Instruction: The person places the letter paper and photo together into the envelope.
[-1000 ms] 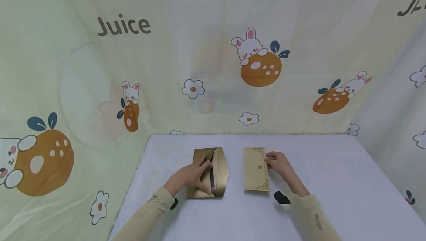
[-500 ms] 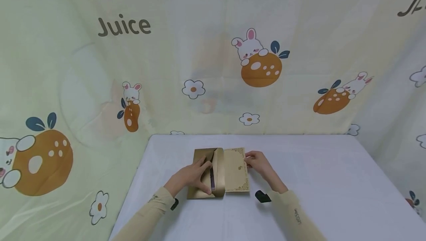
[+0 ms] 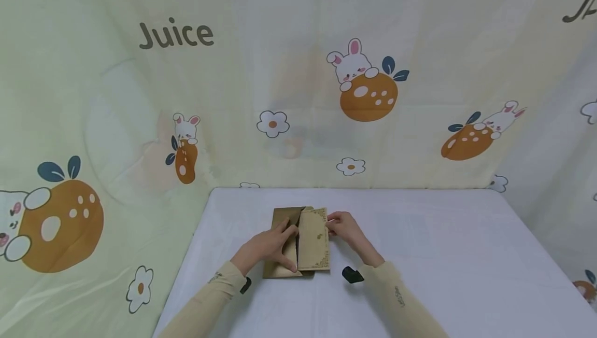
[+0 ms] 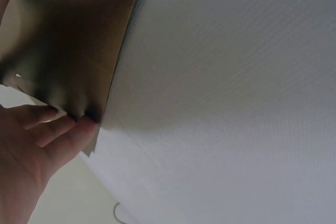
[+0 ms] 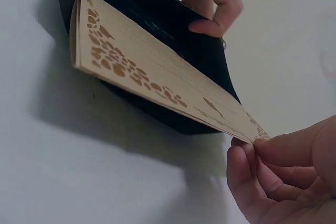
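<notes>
A gold envelope with a dark inside lies on the white table, its mouth and flap to the right. My left hand holds the envelope by the edge of its mouth; the left wrist view shows fingertips bent at that edge. Between thumb and fingers, my right hand pinches the right edge of a cream folded card with a brown ornamental border. The card overlaps the flap, its left edge right at the mouth. In the right wrist view, the card slants across the dark lining.
The white-covered table extends to both sides and in front. Behind it hangs a patterned curtain with rabbits, oranges and flowers. A black wrist device sits at the right cuff.
My right hand has brought the card leftward from beside the envelope, over the flap to the mouth. The flap now lies beneath the card. My left hand has stayed on the envelope.
</notes>
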A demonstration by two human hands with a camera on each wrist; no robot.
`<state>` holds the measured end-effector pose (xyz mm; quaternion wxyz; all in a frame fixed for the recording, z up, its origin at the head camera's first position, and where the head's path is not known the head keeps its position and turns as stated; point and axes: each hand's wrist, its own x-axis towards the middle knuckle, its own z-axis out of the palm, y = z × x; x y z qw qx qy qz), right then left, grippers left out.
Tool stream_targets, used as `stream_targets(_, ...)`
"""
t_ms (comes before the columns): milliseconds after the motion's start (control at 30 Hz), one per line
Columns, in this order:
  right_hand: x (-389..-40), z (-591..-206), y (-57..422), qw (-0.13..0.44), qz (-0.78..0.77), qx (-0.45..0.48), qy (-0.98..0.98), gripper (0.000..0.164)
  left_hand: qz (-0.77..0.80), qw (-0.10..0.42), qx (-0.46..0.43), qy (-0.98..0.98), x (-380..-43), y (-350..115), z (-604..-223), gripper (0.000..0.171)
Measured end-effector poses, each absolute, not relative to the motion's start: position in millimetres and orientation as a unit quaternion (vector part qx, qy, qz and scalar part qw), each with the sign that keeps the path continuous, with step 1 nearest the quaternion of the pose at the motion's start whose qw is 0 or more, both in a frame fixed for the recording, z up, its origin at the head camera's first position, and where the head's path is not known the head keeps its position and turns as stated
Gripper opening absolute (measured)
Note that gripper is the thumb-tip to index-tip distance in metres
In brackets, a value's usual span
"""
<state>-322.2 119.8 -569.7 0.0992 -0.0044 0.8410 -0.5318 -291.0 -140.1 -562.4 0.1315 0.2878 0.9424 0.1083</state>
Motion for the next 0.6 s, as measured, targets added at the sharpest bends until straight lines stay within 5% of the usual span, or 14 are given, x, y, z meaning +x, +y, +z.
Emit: stream_targets(600, -318.1, -573.3, 66.5, 0.113, -0.505, -0.066, 0.853, 0.016, 0.095, 0.13, 0.292, 0.943, -290.7, -138.2, -558.1, 0.104)
